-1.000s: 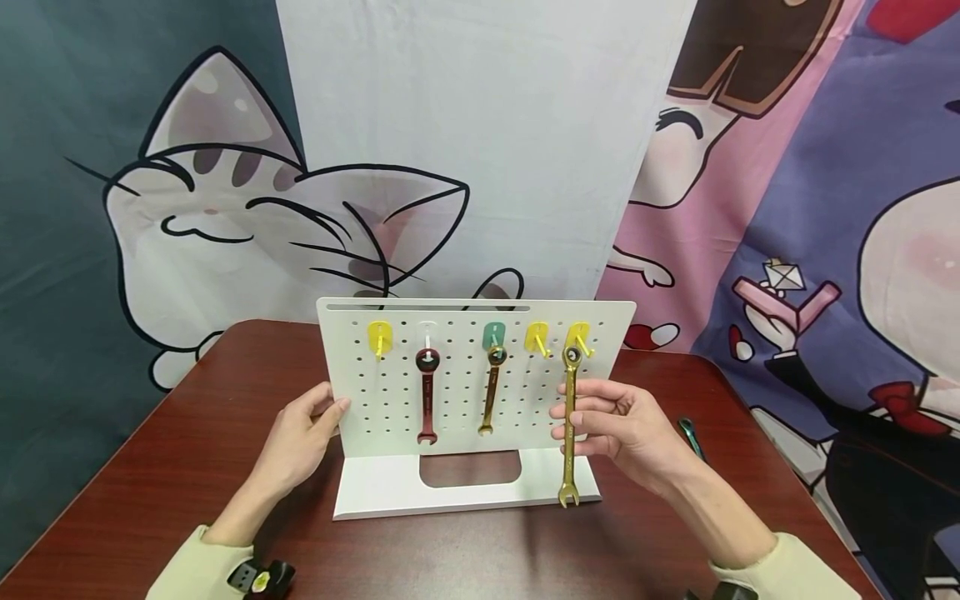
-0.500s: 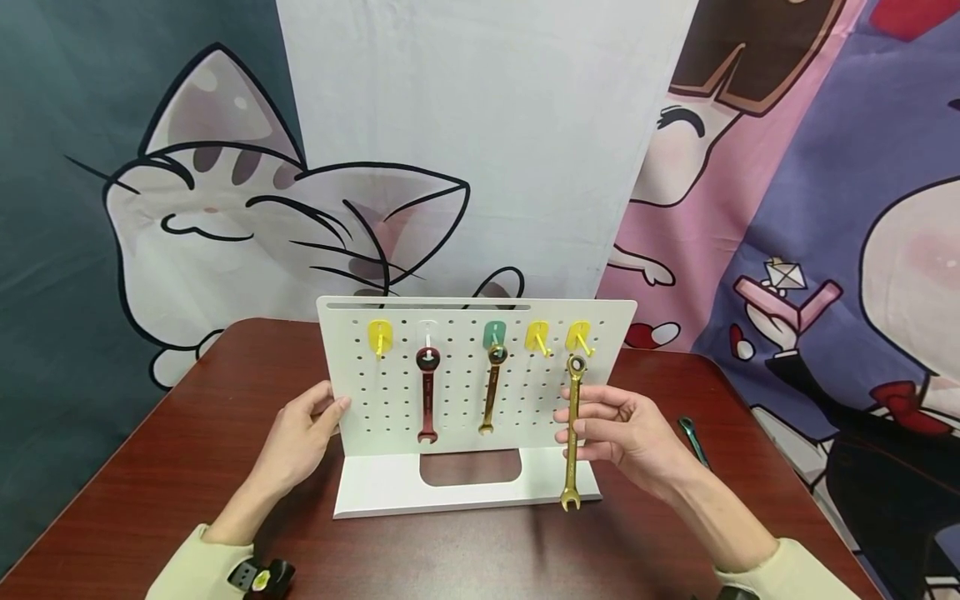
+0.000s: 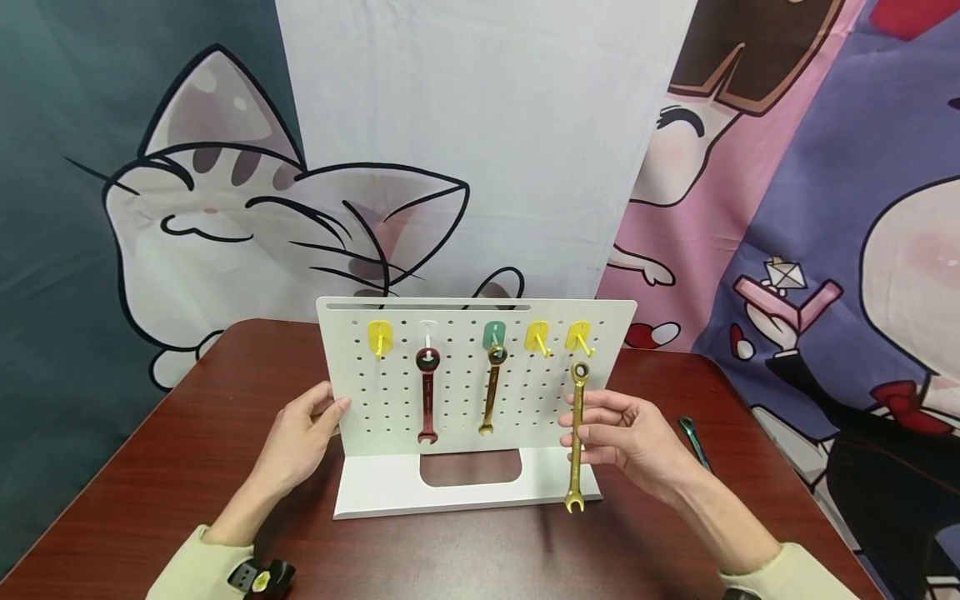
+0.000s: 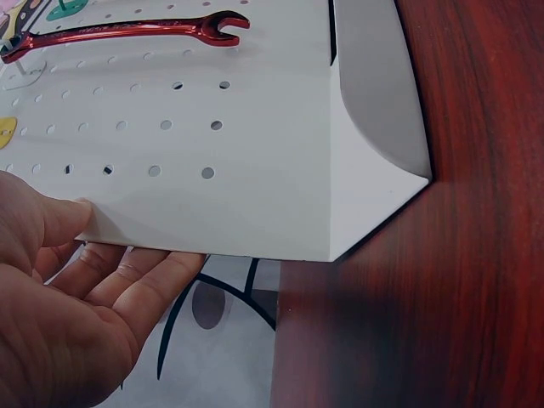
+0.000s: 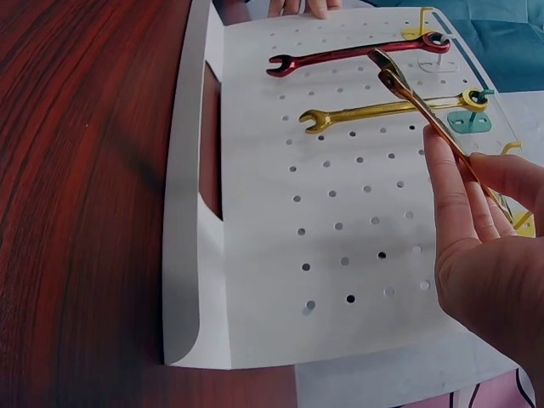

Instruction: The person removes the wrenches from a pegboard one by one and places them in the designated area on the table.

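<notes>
Gold wrench (image 3: 577, 454): in front of the right part of the white pegboard (image 3: 459, 379); nearly upright, ring end up, forked end down. Ring just below the rightmost yellow hook (image 3: 578, 337), off its peg.
Right grip (image 3: 618, 429): bare hand, shaft pinched between thumb and fingers, gap narrowed to the shaft; fingers only slightly bent, spread behind it. Stands before the pegboard's right edge.
Left grip (image 3: 296, 437): at the pegboard's left edge, thumb on the front face, other fingers behind; holds the panel's thickness.
Red wrench (image 3: 427, 400): left of pegboard centre, hung by its ring on a clear hook (image 3: 427, 331), fork down.
Second gold wrench (image 3: 491, 398): just right of pegboard centre, ring on a green hook (image 3: 494, 334), leaning slightly, fork down.
Other yellow hooks: one near the pegboard's left end (image 3: 380, 337), one between the green hook and the rightmost yellow one (image 3: 537, 337); both bare.
Teal wrench (image 3: 695, 442): right of the pegboard, flat on the worktop, beyond the right forearm, lower part hidden.
Base (image 3: 375, 487): white foot running forward from the pegboard's bottom, rounded cut-out at middle.
Worktop (image 3: 420, 554): reddish-brown wood, under and around the pegboard.
Backdrop (image 3: 480, 100): behind the pegboard, printed cloth, cartoon cat to the left.
</notes>
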`<state>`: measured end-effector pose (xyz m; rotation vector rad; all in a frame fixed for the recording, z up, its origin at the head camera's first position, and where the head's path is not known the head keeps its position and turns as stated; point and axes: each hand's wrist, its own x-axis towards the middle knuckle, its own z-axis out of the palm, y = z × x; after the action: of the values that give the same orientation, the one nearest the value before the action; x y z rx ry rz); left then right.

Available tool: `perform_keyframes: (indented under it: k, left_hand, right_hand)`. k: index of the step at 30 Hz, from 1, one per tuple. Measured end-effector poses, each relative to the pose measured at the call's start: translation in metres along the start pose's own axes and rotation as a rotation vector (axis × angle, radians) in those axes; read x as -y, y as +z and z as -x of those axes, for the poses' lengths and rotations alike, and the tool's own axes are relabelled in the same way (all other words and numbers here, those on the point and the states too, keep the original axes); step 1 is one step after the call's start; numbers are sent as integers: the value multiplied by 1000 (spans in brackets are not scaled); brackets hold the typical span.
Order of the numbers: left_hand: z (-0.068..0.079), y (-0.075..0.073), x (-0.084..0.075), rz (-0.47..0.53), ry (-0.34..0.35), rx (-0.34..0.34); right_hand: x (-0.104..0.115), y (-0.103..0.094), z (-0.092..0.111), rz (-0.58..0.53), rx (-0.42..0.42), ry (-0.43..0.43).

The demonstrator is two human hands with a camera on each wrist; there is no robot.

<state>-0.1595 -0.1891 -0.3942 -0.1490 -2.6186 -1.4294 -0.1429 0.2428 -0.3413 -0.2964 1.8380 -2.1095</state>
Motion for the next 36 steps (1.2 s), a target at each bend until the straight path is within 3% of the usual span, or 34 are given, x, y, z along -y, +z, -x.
perform_keyframes:
  k: [13, 36]
  left_hand:
    - [1, 0, 0, -12, -1, -4]
    - [0, 1, 1, 2, 6, -2]
  right_hand:
    - [-9, -16, 3, 7, 33, -37]
    - [-14, -34, 10, 83, -16, 16]
